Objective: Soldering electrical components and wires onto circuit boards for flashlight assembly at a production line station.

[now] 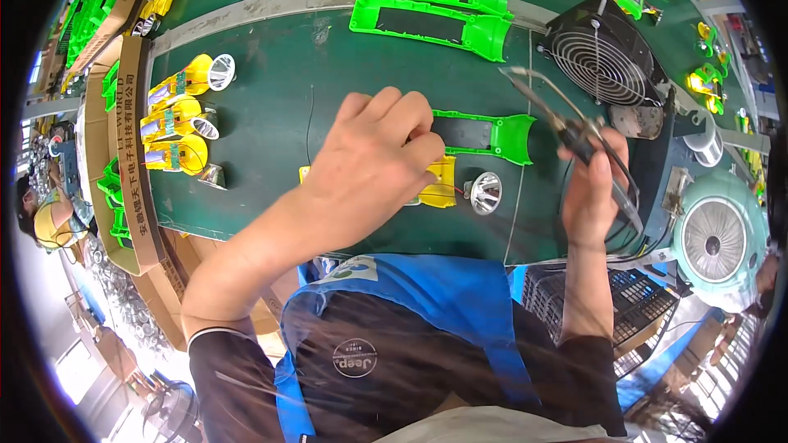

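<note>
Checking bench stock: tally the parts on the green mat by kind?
Green shells: 3
Yellow assemblies: 4, one under the left hand
Fans: 1
Total: 8

Bright, even light from above, soft shadows on the green bench (271, 57); edges curve into a black rim, lower corners smeared
</note>
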`<state>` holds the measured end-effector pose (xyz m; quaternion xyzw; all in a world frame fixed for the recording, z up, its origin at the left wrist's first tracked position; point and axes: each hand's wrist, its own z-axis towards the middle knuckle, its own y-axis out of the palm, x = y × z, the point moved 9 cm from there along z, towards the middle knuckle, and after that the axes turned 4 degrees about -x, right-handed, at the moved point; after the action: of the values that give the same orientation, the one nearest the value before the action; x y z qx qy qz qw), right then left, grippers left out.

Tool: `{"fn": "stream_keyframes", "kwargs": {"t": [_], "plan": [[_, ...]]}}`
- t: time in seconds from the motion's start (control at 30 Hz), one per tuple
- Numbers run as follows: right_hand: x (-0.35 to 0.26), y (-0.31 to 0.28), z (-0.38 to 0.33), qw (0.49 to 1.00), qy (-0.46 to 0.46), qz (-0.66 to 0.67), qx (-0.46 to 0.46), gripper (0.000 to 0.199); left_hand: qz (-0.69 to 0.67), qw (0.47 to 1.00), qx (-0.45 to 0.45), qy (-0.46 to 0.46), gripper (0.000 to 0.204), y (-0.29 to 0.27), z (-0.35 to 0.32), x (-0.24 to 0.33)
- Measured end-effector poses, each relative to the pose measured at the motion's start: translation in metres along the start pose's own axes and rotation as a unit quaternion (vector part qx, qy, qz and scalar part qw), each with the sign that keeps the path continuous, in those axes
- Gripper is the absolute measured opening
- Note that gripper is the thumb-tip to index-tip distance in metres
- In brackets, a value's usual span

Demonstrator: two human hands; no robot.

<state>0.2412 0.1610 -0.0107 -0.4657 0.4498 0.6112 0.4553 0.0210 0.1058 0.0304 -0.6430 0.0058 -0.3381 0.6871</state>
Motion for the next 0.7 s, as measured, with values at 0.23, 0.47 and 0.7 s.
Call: {"fn": "stream_keyframes", "kwargs": {"t": [0.23, 0.47, 0.7], "plan": [[0.032, 0.047, 0.013, 0.988, 0.033, 0.152, 0.009, 0.036, -0.039, 0.992, 0.122, 0.011, 0.019, 0.012, -0.011, 0.019], [0.032, 0.055, -0.012, 0.972, 0.081, 0.221, -0.028, 0.034, -0.017, 0.988, 0.139, -0.067, 0.015, 0.022, -0.010, 0.013], [0.030, 0.001, 0.017, 0.967, 0.183, 0.052, -0.168, 0.025, 0.125, 0.988, 0.015, -0.093, 0.008, 0.030, 0.004, 0.013]]}}
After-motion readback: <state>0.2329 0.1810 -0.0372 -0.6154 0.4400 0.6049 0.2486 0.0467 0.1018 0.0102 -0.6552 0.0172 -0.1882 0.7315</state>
